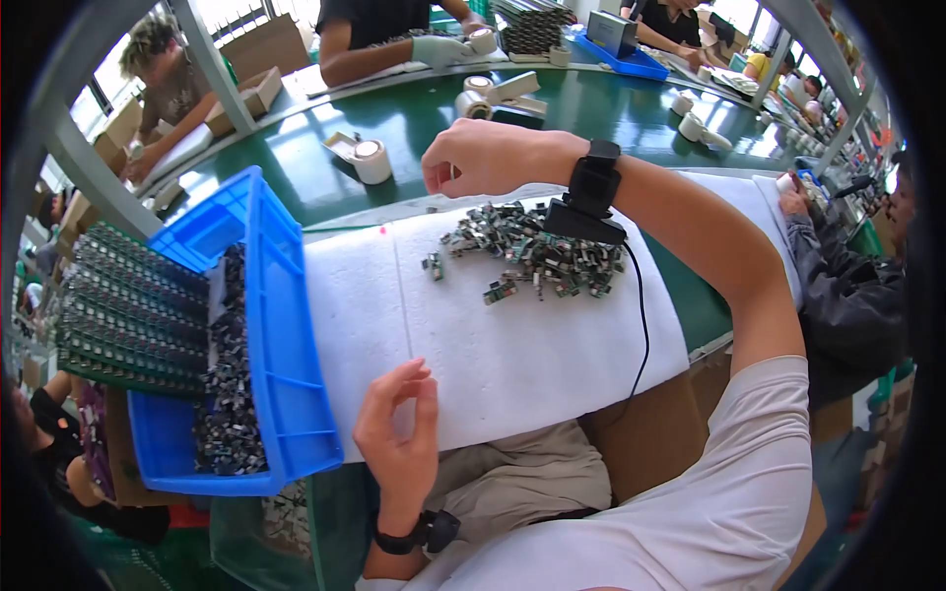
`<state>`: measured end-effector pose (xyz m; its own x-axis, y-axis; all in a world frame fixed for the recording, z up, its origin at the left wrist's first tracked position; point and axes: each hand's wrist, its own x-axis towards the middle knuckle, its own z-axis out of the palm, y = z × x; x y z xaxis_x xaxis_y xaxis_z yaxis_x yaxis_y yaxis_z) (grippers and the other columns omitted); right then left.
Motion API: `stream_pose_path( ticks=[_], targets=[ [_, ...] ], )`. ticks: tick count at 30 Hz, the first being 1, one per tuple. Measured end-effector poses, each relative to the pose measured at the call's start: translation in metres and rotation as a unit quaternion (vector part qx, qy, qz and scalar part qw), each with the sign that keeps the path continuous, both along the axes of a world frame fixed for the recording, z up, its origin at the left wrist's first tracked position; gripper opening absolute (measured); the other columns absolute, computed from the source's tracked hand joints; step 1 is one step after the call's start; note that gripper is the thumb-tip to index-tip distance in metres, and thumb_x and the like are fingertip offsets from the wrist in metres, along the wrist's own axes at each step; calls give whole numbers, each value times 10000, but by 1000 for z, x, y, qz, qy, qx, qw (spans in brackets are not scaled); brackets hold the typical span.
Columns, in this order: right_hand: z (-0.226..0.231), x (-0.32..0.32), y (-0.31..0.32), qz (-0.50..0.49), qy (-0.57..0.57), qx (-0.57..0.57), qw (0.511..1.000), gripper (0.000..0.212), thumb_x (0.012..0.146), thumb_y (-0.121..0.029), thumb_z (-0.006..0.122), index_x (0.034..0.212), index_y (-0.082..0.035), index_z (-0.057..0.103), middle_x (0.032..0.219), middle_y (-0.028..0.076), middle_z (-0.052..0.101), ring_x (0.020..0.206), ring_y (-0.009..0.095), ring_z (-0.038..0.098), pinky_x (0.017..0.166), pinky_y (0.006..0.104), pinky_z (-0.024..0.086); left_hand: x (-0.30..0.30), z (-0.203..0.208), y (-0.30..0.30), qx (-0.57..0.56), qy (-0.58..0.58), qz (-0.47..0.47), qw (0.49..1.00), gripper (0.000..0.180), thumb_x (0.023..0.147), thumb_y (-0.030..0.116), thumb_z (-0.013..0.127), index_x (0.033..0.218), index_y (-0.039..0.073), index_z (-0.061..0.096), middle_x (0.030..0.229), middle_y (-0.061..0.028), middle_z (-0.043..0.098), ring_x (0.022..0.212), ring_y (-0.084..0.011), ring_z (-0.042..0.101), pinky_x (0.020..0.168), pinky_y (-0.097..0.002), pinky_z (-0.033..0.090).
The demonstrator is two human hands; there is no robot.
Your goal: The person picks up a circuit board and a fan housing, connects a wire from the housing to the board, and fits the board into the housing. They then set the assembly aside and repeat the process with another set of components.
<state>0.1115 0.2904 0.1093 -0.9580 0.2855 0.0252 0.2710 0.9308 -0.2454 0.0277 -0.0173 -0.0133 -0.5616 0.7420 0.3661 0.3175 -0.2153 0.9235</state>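
Note:
My right hand (483, 160) is raised over the far edge of a white foam sheet (365, 325), its fingers curled inward. Whatever may be between those fingertips is hidden. Below that forearm lies a loose pile of small green and silver circuit board pieces (552, 246), with one piece (433, 264) apart on its left. My left hand (399, 433) hovers at the sheet's near edge, thumb and index finger bent together in a pinch. Anything held there is too small to see. Both wrists wear black bands with small devices, and a cable hangs from the right one.
Left of the sheet stands a blue plastic crate (291, 345) with many small dark parts and a stack of green circuit panels (138, 305). Beyond runs a green conveyor belt (414, 128) carrying white tape rolls (371, 163). Several people sit around it.

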Motion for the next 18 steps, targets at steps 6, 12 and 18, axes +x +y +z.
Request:
stream_pose_path(
  ticks=[6, 12, 18],
  targets=[
    [-21, 2, 16, -31, -119, 19, 992, 258, 886, -147, 662, 1118, -37, 692, 1090, 135, 708, 965, 309, 680, 871, 401, 530, -4, 12, 12, -24, 6, -65, 998, 232, 862, -48, 705, 1081, 25, 715, 959, -106, 711, 791, -170, 685, 695, -273, 542],
    [-35, -23, 30, -6, -160, -23, 987, 286, 911, -164, 665, 1174, -53, 681, 1121, 130, 693, 997, 329, 666, 902, 424, 520, -3, 10, 15, -24, 81, -67, 994, 244, 849, -56, 711, 1078, 27, 717, 960, -109, 706, 761, -165, 678, 655, -271, 540],
    [-33, -36, 35, 64, -181, -28, 981, 211, 900, -127, 692, 1091, -39, 677, 1008, 104, 712, 934, 300, 690, 840, 388, 546, -7, 4, 9, -40, 73, -75, 994, 182, 884, -56, 669, 1059, -17, 700, 955, -111, 695, 763, -160, 683, 690, -265, 537]
  ],
)
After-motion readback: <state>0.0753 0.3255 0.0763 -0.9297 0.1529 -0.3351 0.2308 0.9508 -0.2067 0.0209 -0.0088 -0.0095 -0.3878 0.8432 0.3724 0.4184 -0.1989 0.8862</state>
